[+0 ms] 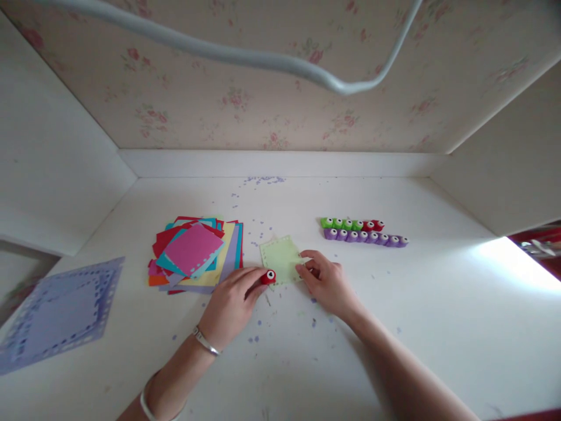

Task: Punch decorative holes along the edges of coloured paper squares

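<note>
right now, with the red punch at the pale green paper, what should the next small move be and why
Probably a press on the red punch with the left hand: those fingers hold it at the near edge of the pale green paper, while the right hand is at the sheet's right edge, where it could steady it.

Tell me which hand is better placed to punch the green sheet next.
The left hand, probably: it holds the red punch at the near edge of the green sheet. The right hand is at the sheet's right edge, better placed to steady it.
</note>
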Motion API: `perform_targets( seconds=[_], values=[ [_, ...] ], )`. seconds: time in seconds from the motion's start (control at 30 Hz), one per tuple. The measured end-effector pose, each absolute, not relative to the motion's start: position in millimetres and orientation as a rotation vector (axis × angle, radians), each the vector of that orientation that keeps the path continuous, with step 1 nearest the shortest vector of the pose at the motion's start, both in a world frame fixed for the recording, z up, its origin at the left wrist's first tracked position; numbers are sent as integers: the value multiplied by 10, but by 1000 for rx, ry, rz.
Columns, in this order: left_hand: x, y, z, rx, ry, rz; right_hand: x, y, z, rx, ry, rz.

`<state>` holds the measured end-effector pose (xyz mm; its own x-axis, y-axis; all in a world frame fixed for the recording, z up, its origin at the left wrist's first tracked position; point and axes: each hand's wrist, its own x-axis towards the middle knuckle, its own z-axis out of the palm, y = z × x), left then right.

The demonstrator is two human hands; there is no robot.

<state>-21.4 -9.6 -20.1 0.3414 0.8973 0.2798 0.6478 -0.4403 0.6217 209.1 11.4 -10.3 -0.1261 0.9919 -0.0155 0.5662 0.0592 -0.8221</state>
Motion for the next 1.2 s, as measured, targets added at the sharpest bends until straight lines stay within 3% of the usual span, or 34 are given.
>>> perform_targets(
  seconds=[0.83, 1.0, 1.2],
  values=[
    [-291, -149, -93, 2167, 1368, 981, 2049, 161, -9, -1739, -1736, 594],
    [-254, -126, -52, 1904, 1401, 1056, 2011, 161, -102, -1709, -1807, 546],
    [-102, -60, -10, 1396, 1405, 857, 2006, 179, -190, -1760, -1854, 558]
  ],
)
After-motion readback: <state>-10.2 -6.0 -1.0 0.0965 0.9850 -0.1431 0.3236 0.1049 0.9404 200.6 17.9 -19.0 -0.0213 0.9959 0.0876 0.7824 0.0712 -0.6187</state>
